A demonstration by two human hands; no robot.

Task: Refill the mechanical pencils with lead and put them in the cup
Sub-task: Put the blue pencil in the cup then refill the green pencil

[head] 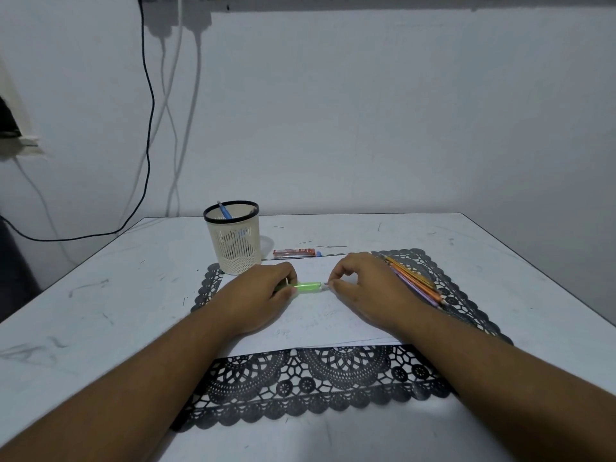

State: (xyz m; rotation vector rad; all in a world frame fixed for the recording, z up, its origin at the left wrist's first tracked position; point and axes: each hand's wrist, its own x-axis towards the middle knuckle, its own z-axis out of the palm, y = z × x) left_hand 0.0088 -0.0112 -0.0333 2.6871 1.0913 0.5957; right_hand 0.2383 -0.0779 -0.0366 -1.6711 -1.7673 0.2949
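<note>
A green mechanical pencil [308,287] lies level just above the white paper [316,325]. My left hand [263,291] grips its left part, fingers curled round the barrel. My right hand [363,283] pinches at the pencil's right end with thumb and forefinger; what it pinches is too small to tell. A cream mesh cup [235,243] with a black rim stands behind my left hand and holds a blue pencil [225,210]. A red lead case [295,252] lies behind the paper. Several pencils [416,283] in orange and purple lie to the right of my right hand.
A black lace mat [313,381] lies under the paper on the white table [100,311]. Thin lead bits [330,245] are scattered behind the case. Cables [148,128] hang down the wall at the left. The table's back edge meets the wall.
</note>
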